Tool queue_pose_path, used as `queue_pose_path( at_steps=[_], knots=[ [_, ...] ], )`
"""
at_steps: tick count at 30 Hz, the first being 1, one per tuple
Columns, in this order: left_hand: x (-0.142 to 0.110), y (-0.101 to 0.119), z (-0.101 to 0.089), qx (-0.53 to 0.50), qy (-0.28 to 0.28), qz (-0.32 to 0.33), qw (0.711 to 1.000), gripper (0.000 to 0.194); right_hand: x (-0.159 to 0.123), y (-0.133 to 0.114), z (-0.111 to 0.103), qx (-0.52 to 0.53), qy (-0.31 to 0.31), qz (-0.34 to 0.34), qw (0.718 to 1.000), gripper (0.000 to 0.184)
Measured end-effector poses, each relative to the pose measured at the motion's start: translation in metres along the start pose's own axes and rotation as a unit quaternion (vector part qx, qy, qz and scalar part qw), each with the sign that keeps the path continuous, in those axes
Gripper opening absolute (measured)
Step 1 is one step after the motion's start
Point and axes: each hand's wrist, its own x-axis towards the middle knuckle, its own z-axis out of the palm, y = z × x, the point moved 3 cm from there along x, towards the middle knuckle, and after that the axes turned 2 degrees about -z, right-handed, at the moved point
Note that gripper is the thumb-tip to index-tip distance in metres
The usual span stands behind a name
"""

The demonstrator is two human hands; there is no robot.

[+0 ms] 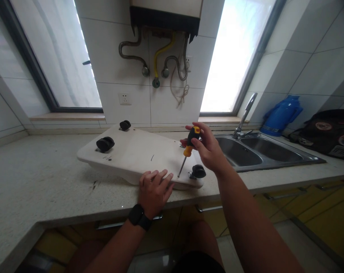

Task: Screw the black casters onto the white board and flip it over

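Note:
A white board with black casters [132,149] lies on the counter, its wheels facing up. My right hand [207,148] is closed around the black and yellow handle of a screwdriver [188,149]. The shaft slants down, and its tip meets the board near the front right edge, left of a caster [199,171]. My left hand [156,189] rests flat on the board's front edge with fingers stretched out, just left of the tip. Two more casters [105,144] stand at the board's left end. Part of the far right corner is hidden behind my right hand.
A double steel sink [280,168] with a faucet [244,115] is set into the counter [47,178] at right. Behind it stand a blue thermos [282,115] and a dark bag [328,132]. Hoses [156,57] hang beneath a wall heater [166,17]. Drawer handles line the counter's front.

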Motion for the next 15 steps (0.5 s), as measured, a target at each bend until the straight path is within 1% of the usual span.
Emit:
queue_pose_path(
  at_steps=[2, 4, 5, 7, 8, 9, 10, 11, 13, 15],
  knots=[
    [0.000, 0.000, 0.000, 0.000, 0.000, 0.001, 1.000, 0.030, 0.000, 0.002, 0.002, -0.016, 0.024, 0.009, 1.000, 0.050],
    [0.000, 0.000, 0.000, -0.001, -0.001, 0.001, 1.000, 0.030, 0.000, 0.001, 0.004, -0.093, 0.063, 0.009, 0.994, 0.050],
    [0.000, 0.000, 0.000, -0.001, -0.002, 0.001, 1.000, 0.029, 0.001, -0.001, 0.004, -0.149, 0.085, 0.004, 0.985, 0.049],
    [0.000, 0.001, -0.001, 0.000, -0.002, 0.002, 1.000, 0.029, 0.002, -0.006, 0.004, -0.262, 0.120, -0.009, 0.957, 0.046],
    [0.000, 0.001, -0.001, 0.000, -0.002, 0.002, 1.000, 0.029, 0.002, -0.009, 0.004, -0.303, 0.129, -0.013, 0.944, 0.046],
    [0.000, 0.001, -0.001, 0.001, -0.001, 0.002, 1.000, 0.029, 0.003, -0.010, 0.002, -0.323, 0.128, -0.009, 0.938, 0.047],
    [0.000, 0.001, -0.001, 0.001, -0.001, 0.002, 1.000, 0.029, 0.003, -0.010, 0.001, -0.321, 0.118, 0.000, 0.940, 0.048],
    [0.000, 0.001, -0.002, 0.000, -0.002, 0.002, 1.000, 0.029, 0.004, -0.009, -0.001, -0.299, 0.099, 0.011, 0.949, 0.050],
    [0.000, 0.001, -0.002, -0.001, -0.002, 0.003, 1.000, 0.030, 0.003, -0.008, -0.004, -0.216, 0.043, 0.028, 0.975, 0.053],
    [0.000, 0.001, -0.002, -0.003, -0.001, 0.005, 1.000, 0.031, 0.002, -0.008, -0.005, -0.118, -0.008, 0.033, 0.992, 0.055]
  ],
)
